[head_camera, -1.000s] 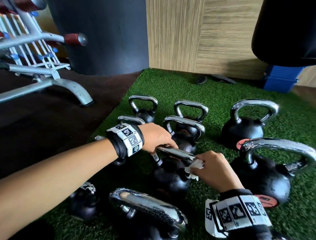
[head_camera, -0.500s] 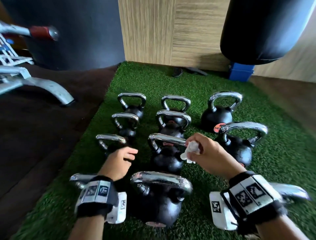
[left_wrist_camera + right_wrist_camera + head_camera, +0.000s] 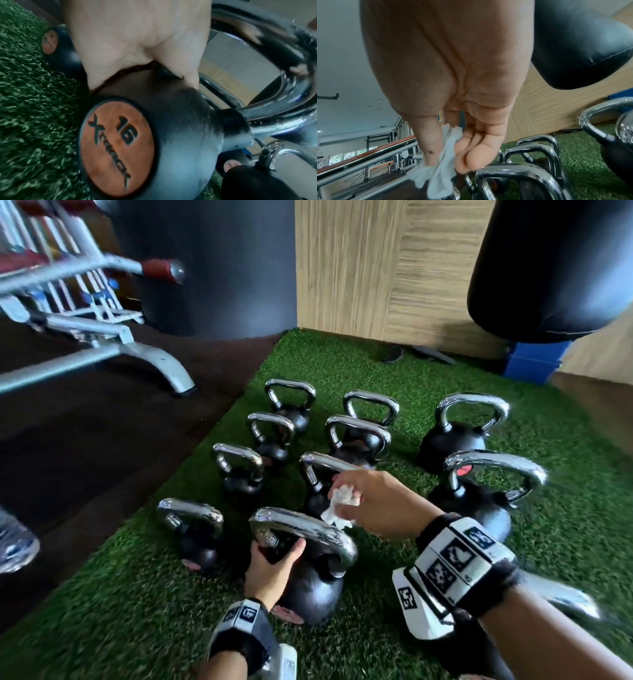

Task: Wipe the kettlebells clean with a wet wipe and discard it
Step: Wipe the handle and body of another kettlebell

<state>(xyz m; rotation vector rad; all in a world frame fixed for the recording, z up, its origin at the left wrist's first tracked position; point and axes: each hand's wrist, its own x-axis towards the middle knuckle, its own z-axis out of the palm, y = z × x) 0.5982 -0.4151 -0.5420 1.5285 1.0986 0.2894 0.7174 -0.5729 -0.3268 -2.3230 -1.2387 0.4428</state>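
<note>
Several black kettlebells with chrome handles stand in rows on green turf (image 3: 565,542). My left hand (image 3: 275,556) grips the nearest kettlebell (image 3: 308,590) where its left handle post meets the body. In the left wrist view my left hand's palm (image 3: 137,40) lies on this kettlebell's body (image 3: 185,108), which bears an orange "16" label (image 3: 116,143); the fingers are hidden. My right hand (image 3: 373,501) pinches a crumpled white wet wipe (image 3: 342,501) just above that kettlebell's chrome handle (image 3: 301,530). In the right wrist view my thumb and fingers hold the wipe (image 3: 440,162).
A grey bench frame (image 3: 102,337) stands on the dark floor at left, with a water bottle (image 3: 13,542) at the left edge. A black punching bag (image 3: 548,268) hangs at upper right over a blue base (image 3: 534,361). A wood wall (image 3: 376,268) closes the back.
My left hand let go of the middle kettlebell's handle and came back to grip the nearest kettlebell. My right hand lifted the wipe off the middle handle and drew nearer.
</note>
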